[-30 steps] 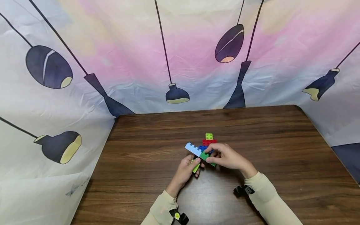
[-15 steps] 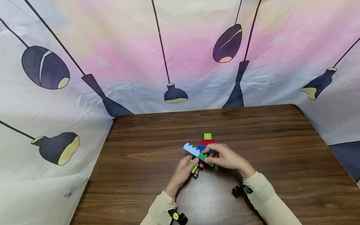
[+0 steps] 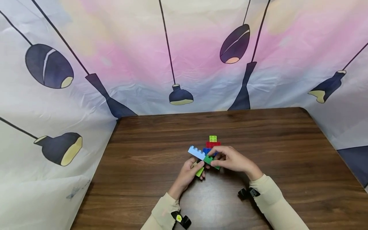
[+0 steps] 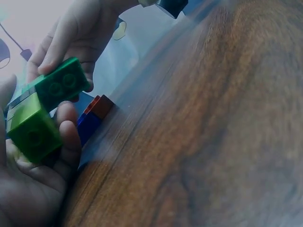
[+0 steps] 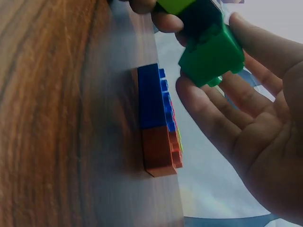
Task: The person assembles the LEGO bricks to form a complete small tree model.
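Note:
My left hand point(image 3: 187, 174) grips a lime green toy building brick point(image 3: 199, 172). My right hand point(image 3: 235, 161) pinches a darker green brick point(image 3: 209, 159) between thumb and fingers. End to end with that green brick lies a light blue brick point(image 3: 196, 153), pointing up and left. The lime brick sits under this pair; in the left wrist view the lime brick point(image 4: 35, 130) and the green brick point(image 4: 64, 84) appear joined. A dark part point(image 5: 201, 19) lies between them in the right wrist view, its colour unclear. All are held above the table.
Just beyond the hands, other bricks lie on the wooden table point(image 3: 149, 140): a blue brick point(image 3: 205, 150), a red brick point(image 3: 213, 144) and a small lime brick point(image 3: 213, 138). An orange-brown brick point(image 5: 158, 149) adjoins the blue one. Printed fabric point(image 3: 129, 64) hangs behind the table.

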{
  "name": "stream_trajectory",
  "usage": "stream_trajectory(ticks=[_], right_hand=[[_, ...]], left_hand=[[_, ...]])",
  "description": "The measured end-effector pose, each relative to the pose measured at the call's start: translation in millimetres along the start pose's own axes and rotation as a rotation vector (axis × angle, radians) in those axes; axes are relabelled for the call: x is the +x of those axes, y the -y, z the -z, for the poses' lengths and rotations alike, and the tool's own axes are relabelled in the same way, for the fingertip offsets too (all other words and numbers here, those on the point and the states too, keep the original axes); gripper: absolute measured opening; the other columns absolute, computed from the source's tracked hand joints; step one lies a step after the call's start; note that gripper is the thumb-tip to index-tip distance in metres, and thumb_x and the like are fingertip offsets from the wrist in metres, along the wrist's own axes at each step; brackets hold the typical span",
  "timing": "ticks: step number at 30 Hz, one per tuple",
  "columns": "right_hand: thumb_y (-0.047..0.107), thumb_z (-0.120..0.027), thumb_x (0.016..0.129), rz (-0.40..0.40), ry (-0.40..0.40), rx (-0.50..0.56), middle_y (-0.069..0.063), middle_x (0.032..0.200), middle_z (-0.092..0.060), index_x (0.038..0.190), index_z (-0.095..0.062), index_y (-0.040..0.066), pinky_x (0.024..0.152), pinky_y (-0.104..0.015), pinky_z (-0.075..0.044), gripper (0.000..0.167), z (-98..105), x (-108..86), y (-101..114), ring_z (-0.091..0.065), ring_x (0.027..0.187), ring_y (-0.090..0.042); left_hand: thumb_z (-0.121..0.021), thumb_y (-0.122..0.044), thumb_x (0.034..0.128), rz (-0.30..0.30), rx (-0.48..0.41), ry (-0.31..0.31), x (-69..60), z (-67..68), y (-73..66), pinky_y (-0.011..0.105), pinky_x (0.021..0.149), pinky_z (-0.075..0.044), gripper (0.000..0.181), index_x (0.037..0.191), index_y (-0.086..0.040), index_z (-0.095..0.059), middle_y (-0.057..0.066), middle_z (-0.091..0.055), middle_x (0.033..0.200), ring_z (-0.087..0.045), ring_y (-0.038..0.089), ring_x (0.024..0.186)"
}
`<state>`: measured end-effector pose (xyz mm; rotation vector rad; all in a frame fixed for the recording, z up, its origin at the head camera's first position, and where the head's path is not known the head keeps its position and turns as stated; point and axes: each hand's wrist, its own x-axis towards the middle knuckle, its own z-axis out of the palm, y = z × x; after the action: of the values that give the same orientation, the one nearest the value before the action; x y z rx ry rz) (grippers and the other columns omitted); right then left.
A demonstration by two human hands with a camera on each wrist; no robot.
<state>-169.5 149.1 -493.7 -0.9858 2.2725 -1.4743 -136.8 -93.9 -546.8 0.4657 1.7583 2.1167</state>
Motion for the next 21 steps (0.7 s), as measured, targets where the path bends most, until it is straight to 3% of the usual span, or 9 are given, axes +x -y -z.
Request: stream_trajectory(ticks=[4,7,10,16,21], right_hand=[[0.015,-0.075,0.101,-0.017,0.031,0.006,-0.004,0.113,-0.071,0.123,-0.07,0.009,0.08,-0.034,-0.063,0.023,1.0,-0.2,-0.6,-0.07,0.093,-0.018],[0.019,-0.075,0.101,-0.009,0.046,-0.005,-0.002,0.113,-0.072,0.124,-0.07,0.01,0.083,-0.034,-0.062,0.025,0.1,2.1,-0.5,-0.07,0.093,-0.016],[0.021,-0.073,0.102,0.017,-0.018,-0.065,0.003,0.111,-0.072,0.122,-0.073,0.01,0.083,-0.034,-0.061,0.022,1.1,2.4,0.1,-0.069,0.093,-0.012],[0.009,-0.075,0.099,0.015,-0.215,-0.352,0.005,0.096,-0.068,0.101,-0.075,0.007,0.073,-0.031,-0.057,0.002,8.1,-4.6,0.6,-0.062,0.082,-0.009],[0.009,-0.078,0.096,-0.079,-0.208,-0.521,-0.004,0.104,-0.068,0.115,-0.077,0.002,0.075,-0.033,-0.057,0.02,4.4,-3.7,-2.6,-0.061,0.087,-0.012]], left_hand=[[-0.052,-0.018,0.112,-0.005,-0.042,0.041,1.7,0.7,0.1,0.024,0.058,-0.058,0.04,0.119,0.022,-0.057,0.041,-0.068,0.098,-0.071,0.013,0.066],[-0.054,-0.02,0.1113,0.003,-0.06,0.02,1.6,1.7,0.3,0.024,0.055,-0.058,0.044,0.113,0.024,-0.06,0.026,-0.072,0.08,-0.071,0.014,0.062],[-0.057,-0.022,0.1104,0.02,-0.065,-0.019,0.1,2.5,0.8,0.024,0.054,-0.058,0.043,0.111,0.021,-0.062,0.015,-0.073,0.074,-0.071,0.014,0.061],[-0.055,-0.021,0.1111,0.031,-0.048,-0.034,-2.5,0.5,3.2,0.026,0.057,-0.06,0.036,0.114,0.015,-0.063,0.039,-0.07,0.094,-0.072,0.013,0.064],[-0.055,-0.021,0.1111,0.026,-0.046,-0.045,-3.1,0.9,2.4,0.025,0.057,-0.06,0.035,0.114,0.013,-0.063,0.046,-0.066,0.096,-0.071,0.013,0.063]])
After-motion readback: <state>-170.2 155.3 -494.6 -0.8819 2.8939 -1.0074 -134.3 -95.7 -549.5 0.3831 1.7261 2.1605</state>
